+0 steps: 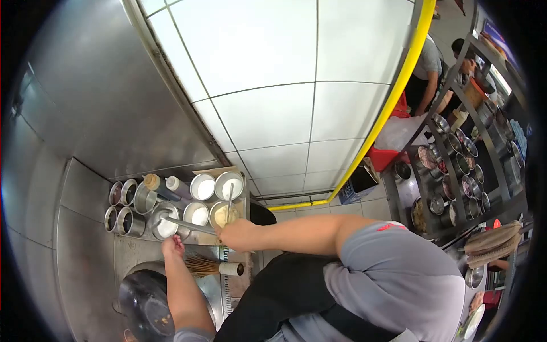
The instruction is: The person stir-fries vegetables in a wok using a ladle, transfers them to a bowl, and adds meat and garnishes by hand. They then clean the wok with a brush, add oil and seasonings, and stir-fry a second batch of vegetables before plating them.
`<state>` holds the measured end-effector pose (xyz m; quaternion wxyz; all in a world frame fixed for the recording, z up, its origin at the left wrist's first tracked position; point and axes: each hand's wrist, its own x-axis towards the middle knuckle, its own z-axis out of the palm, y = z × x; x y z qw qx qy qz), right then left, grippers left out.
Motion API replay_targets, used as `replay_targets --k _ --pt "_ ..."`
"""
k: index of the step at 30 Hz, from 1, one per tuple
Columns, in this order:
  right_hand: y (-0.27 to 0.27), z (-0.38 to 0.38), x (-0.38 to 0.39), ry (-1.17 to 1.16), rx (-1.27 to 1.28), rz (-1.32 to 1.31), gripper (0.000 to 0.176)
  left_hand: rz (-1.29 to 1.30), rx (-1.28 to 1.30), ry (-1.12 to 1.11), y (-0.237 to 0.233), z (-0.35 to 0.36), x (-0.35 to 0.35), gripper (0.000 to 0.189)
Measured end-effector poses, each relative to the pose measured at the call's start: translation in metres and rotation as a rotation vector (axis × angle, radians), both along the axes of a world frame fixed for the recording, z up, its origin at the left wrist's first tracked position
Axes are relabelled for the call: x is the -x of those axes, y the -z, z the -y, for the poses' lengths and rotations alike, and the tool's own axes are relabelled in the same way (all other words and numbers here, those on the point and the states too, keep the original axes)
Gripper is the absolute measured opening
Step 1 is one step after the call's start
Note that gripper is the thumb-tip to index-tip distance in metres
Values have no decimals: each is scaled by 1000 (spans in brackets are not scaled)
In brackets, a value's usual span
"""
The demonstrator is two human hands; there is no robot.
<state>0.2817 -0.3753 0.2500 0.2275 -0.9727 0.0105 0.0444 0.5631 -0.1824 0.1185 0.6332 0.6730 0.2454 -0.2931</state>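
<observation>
My right hand (238, 235) is closed round the long metal handle of a ladle (196, 226). The ladle reaches left to a metal bowl with white contents (167, 229); where the ladle's head ends and the bowl begins is hard to tell. Just below that bowl is my left hand (172, 246), its fingers curled near the rim; what they hold, if anything, is hidden. Beside my right hand stands a tin of pale yellow powder (221, 216) with a utensil handle (229, 199) sticking up. A tin of white powder (197, 215) sits between the bowl and the yellow powder.
Several metal pots of dark sauce (130, 222) and two squeeze bottles (175, 183) stand along the back. A bamboo brush (231, 268) lies nearer me, right of a black wok (151, 305). Shelving with bowls (456, 154) and other people are at the right.
</observation>
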Motion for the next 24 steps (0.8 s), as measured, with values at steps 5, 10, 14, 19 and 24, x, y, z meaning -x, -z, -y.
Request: replay_targets --k 5,10,14,19,24 --pt "-9 7 -11 -47 -53 -145 24 42 174 65 28 -14 -9 15" --pt "-13 2 -13 -44 80 -202 40 137 130 -47 14 -2 7 13" --pt "-11 0 -26 54 138 -233 45 108 12 -15 9 4 13 18" --pt "-17 4 -23 -24 124 -189 48 99 48 -99 -1 7 17 12" --pt "4 8 -30 32 143 -224 55 528 -624 495 113 6 -39 13"
